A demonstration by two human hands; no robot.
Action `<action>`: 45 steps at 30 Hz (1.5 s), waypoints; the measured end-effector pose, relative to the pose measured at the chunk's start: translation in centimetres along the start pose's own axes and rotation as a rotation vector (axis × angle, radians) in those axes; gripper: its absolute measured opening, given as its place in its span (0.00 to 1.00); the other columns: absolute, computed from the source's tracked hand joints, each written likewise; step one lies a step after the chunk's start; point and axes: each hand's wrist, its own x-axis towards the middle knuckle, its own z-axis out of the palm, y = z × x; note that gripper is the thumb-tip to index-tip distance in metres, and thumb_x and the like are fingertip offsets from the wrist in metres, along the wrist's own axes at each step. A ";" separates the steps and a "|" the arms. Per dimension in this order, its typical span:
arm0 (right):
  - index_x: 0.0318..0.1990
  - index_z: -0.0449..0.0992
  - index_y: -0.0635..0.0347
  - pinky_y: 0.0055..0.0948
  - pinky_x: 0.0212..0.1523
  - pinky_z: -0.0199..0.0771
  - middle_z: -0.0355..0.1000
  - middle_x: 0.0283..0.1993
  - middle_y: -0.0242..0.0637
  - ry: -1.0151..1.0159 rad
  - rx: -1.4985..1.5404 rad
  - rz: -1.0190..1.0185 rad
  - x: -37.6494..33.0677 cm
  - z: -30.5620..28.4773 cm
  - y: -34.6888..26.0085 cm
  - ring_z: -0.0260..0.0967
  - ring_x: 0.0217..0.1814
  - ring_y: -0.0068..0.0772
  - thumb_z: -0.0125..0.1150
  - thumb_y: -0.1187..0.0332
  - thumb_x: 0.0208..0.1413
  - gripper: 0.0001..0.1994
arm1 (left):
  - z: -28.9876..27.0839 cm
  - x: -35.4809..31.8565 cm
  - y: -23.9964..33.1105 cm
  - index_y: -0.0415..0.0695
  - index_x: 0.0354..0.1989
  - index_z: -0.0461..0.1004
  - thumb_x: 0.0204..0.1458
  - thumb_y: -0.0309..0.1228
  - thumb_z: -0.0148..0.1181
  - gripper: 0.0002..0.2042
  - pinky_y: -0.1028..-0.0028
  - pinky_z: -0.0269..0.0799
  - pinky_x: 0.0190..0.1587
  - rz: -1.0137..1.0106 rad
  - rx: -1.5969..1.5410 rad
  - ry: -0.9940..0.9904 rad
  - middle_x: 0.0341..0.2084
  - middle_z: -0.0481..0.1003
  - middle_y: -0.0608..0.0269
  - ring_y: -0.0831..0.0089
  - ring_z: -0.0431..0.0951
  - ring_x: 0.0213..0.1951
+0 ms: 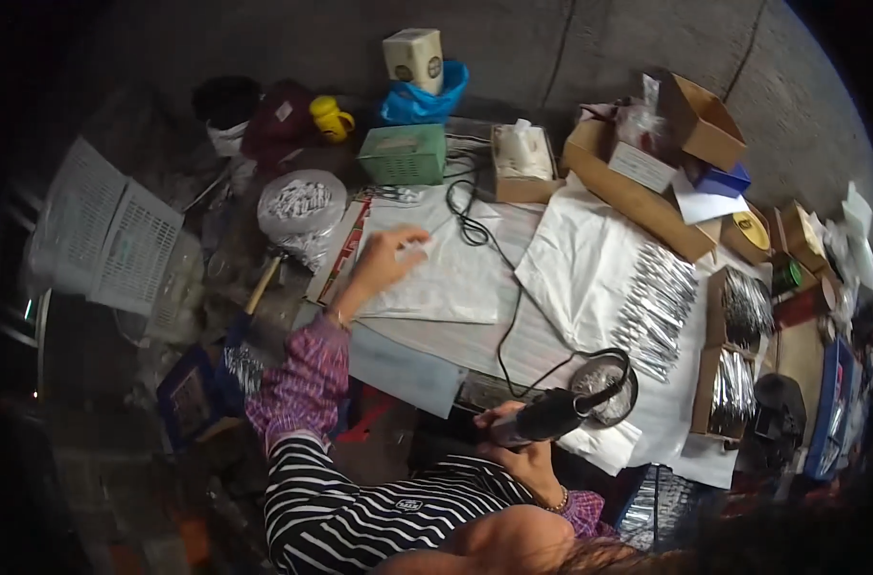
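My left hand (390, 261) is over the white sheeting (436, 292) on the table's left half. Its fingers are stretched and a little apart, slightly blurred, and nothing shows in them. In front of my body my right hand (527, 460) is wrapped round a black corded hand tool (542, 419); its exact kind I cannot make out. The tool's black cord (501, 335) loops up across the table. A round dish (604, 388) of small shiny pieces stands just beyond the tool. Rows of thin silvery metal pieces (659, 307) lie on white cloth to the right.
At the left stand a round tub (302, 203) of small white pieces and a wooden handle (264, 285). A green box (404, 155) and a tissue box (524, 168) line the back. Cardboard boxes (729, 398) of metal pieces are at the right, near a long cardboard tray (638, 192).
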 end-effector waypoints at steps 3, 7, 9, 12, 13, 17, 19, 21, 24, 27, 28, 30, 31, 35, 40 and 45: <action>0.45 0.64 0.63 0.35 0.52 0.68 0.70 0.42 0.41 -0.010 0.026 0.014 0.2 0.5 -0.2 0.68 0.49 0.35 0.65 0.88 0.36 0.26 | -2.1 2.8 -7.5 0.41 0.41 0.75 0.42 0.22 0.59 0.14 0.70 0.70 0.43 -0.049 0.156 0.147 0.38 0.76 0.57 0.64 0.76 0.40; 0.45 0.64 0.64 0.37 0.52 0.68 0.70 0.42 0.42 -0.042 -0.075 -0.011 0.4 0.6 0.6 0.68 0.49 0.37 0.65 0.88 0.36 0.26 | -2.6 6.4 -13.7 0.40 0.41 0.75 0.40 0.21 0.58 0.15 0.66 0.68 0.49 0.083 0.368 0.174 0.41 0.75 0.57 0.57 0.72 0.46; 0.45 0.65 0.64 0.38 0.52 0.68 0.70 0.41 0.43 -0.048 -0.062 -0.023 0.9 0.7 0.6 0.68 0.49 0.37 0.65 0.88 0.36 0.25 | -2.3 7.5 -14.4 0.40 0.41 0.75 0.41 0.23 0.59 0.15 0.66 0.67 0.49 0.066 0.379 0.137 0.43 0.74 0.58 0.58 0.71 0.48; 0.44 0.65 0.64 0.38 0.51 0.69 0.70 0.41 0.42 -0.040 -0.093 0.006 1.2 0.8 0.9 0.68 0.49 0.37 0.66 0.87 0.36 0.25 | -1.6 8.7 -13.7 0.41 0.42 0.75 0.42 0.26 0.60 0.15 0.67 0.67 0.48 0.014 0.389 0.114 0.41 0.75 0.58 0.59 0.71 0.45; 0.44 0.65 0.64 0.38 0.51 0.69 0.70 0.41 0.42 -0.036 -0.106 0.019 1.3 0.8 1.0 0.68 0.49 0.37 0.67 0.86 0.36 0.25 | -1.4 9.2 -13.2 0.42 0.42 0.75 0.43 0.28 0.60 0.15 0.67 0.67 0.49 0.002 0.386 0.080 0.41 0.74 0.57 0.59 0.70 0.46; 0.44 0.65 0.64 0.38 0.50 0.70 0.70 0.41 0.42 -0.042 -0.094 0.079 2.0 1.6 0.8 0.69 0.48 0.37 0.68 0.84 0.36 0.24 | -1.8 9.0 -14.8 0.41 0.43 0.74 0.44 0.30 0.60 0.16 0.67 0.66 0.47 0.058 0.406 0.062 0.37 0.71 0.57 0.59 0.69 0.44; 0.32 0.69 0.64 0.31 0.47 0.69 0.68 0.39 0.38 0.001 -0.062 0.106 2.6 2.3 0.1 0.69 0.46 0.33 0.68 0.81 0.40 0.13 | -1.5 8.9 -15.4 0.41 0.42 0.75 0.43 0.30 0.61 0.15 0.66 0.67 0.47 0.058 0.424 0.080 0.35 0.71 0.58 0.60 0.70 0.43; 0.32 0.69 0.64 0.31 0.46 0.69 0.69 0.39 0.38 0.001 -0.100 0.102 2.5 2.0 0.5 0.69 0.45 0.32 0.68 0.81 0.40 0.13 | -1.2 8.8 -15.3 0.42 0.40 0.75 0.43 0.31 0.62 0.14 0.66 0.67 0.46 0.065 0.440 0.098 0.32 0.70 0.59 0.61 0.70 0.42; 0.37 0.67 0.64 0.33 0.47 0.69 0.69 0.40 0.39 -0.040 -0.167 0.084 2.3 1.2 1.3 0.69 0.46 0.34 0.69 0.81 0.38 0.18 | -1.3 8.6 -15.3 0.41 0.40 0.75 0.42 0.31 0.62 0.14 0.65 0.67 0.47 0.041 0.448 0.096 0.35 0.71 0.58 0.60 0.70 0.43; 0.43 0.66 0.64 0.36 0.49 0.70 0.70 0.40 0.41 -0.073 -0.212 0.065 2.1 0.7 1.5 0.69 0.47 0.36 0.70 0.82 0.37 0.23 | -1.3 8.5 -15.5 0.40 0.41 0.73 0.44 0.28 0.61 0.14 0.67 0.65 0.47 0.037 0.376 0.068 0.37 0.71 0.58 0.59 0.70 0.43; 0.43 0.66 0.64 0.35 0.49 0.70 0.70 0.40 0.41 -0.067 -0.227 0.058 2.1 0.6 1.5 0.70 0.46 0.36 0.70 0.81 0.37 0.23 | -1.3 8.6 -15.6 0.41 0.41 0.72 0.43 0.26 0.60 0.14 0.67 0.65 0.47 0.038 0.327 0.071 0.36 0.71 0.57 0.59 0.70 0.43; 0.43 0.66 0.64 0.35 0.48 0.70 0.71 0.39 0.40 -0.083 -0.240 0.048 2.4 0.6 1.3 0.70 0.46 0.35 0.70 0.81 0.37 0.23 | -1.3 8.4 -16.0 0.41 0.41 0.72 0.43 0.24 0.60 0.14 0.66 0.65 0.47 0.037 0.281 0.074 0.36 0.71 0.57 0.58 0.70 0.43; 0.43 0.66 0.64 0.34 0.48 0.71 0.71 0.39 0.40 -0.098 -0.255 0.038 2.5 0.7 1.1 0.70 0.45 0.34 0.70 0.80 0.37 0.23 | -1.2 8.3 -16.1 0.41 0.41 0.71 0.42 0.23 0.59 0.14 0.67 0.65 0.46 0.034 0.264 0.092 0.36 0.71 0.57 0.58 0.70 0.44; 0.43 0.67 0.63 0.33 0.47 0.71 0.71 0.38 0.39 -0.062 -0.261 0.094 2.5 1.0 0.6 0.70 0.44 0.33 0.71 0.79 0.37 0.23 | -1.3 8.3 -16.0 0.43 0.41 0.72 0.41 0.20 0.58 0.15 0.68 0.67 0.44 0.053 0.243 0.140 0.35 0.72 0.57 0.59 0.72 0.42; 0.38 0.70 0.64 0.27 0.44 0.70 0.71 0.38 0.36 0.019 -0.168 0.171 2.5 1.3 0.3 0.69 0.42 0.28 0.70 0.77 0.40 0.17 | -1.2 8.6 -16.4 0.41 0.36 0.75 0.41 0.20 0.57 0.11 0.69 0.68 0.40 0.001 0.167 0.156 0.32 0.73 0.57 0.59 0.74 0.37; 0.39 0.71 0.64 0.27 0.43 0.70 0.72 0.37 0.36 0.023 -0.203 0.149 2.5 1.2 0.8 0.70 0.41 0.28 0.70 0.77 0.40 0.17 | -1.3 9.0 -16.4 0.39 0.33 0.77 0.42 0.20 0.56 0.08 0.68 0.69 0.37 -0.001 0.143 0.193 0.29 0.74 0.56 0.59 0.75 0.34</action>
